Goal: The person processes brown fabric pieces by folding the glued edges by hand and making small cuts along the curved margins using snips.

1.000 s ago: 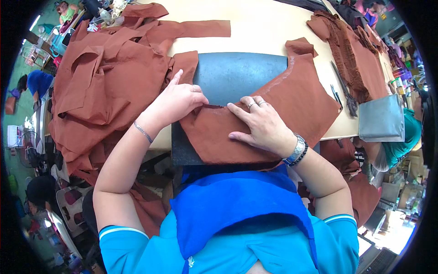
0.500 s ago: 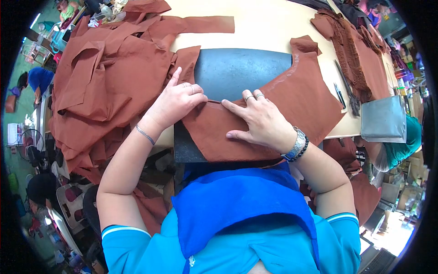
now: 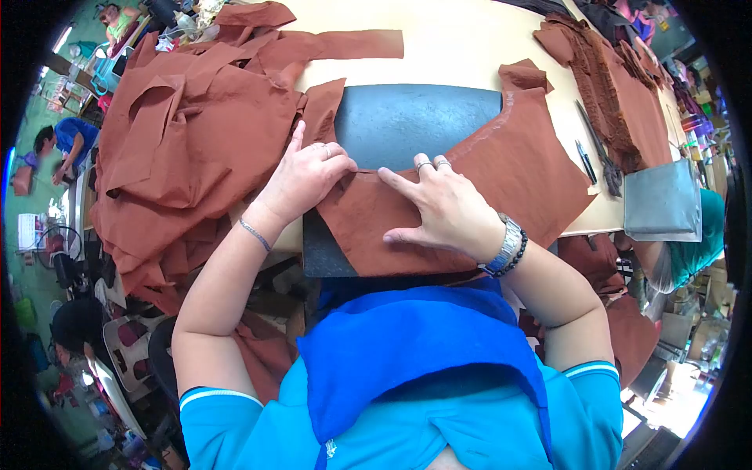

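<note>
A cut piece of rust-brown fabric (image 3: 509, 172) lies over a dark, smooth board (image 3: 415, 117), with pale marks along its curved upper edge. My left hand (image 3: 309, 176) pinches that edge near the left end, its index finger raised. My right hand (image 3: 454, 207) rests flat on the cloth just to the right, fingers spread, its index fingertip at the folded edge. Between the two hands a short stretch of the edge looks turned over. The underside of the cloth is hidden.
A large heap of rust-brown fabric (image 3: 219, 133) covers the table's left side. Scissors (image 3: 597, 149), a pen (image 3: 586, 162), gathered brown cloth (image 3: 599, 94) and a grey packet (image 3: 663, 201) are on the right. A person in blue (image 3: 74, 141) is at the far left.
My right hand's index finger has shifted slightly left along the fabric edge. My left hand keeps its pinch. At the far left, the person in blue has moved, and their head shows more.
</note>
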The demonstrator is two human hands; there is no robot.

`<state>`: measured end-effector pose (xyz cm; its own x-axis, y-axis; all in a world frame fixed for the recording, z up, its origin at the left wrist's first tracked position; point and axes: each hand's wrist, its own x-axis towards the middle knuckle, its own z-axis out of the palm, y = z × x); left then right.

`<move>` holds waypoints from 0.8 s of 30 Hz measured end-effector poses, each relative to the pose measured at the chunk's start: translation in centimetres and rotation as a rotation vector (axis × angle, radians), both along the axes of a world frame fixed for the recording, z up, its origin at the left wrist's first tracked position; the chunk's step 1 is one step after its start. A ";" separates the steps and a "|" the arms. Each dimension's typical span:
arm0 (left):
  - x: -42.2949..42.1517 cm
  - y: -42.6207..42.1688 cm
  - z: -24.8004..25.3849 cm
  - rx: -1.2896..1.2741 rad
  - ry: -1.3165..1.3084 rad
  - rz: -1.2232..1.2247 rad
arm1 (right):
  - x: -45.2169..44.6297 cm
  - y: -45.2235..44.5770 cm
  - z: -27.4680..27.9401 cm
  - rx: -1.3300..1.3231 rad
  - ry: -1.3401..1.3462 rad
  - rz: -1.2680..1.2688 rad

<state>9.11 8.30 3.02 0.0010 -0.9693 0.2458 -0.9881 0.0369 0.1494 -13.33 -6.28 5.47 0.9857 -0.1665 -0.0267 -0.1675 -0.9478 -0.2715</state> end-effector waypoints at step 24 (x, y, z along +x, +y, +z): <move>-7.7 6.8 3.4 0.221 0.080 0.449 | -3.5 -0.9 -1.6 0.126 -0.189 -0.111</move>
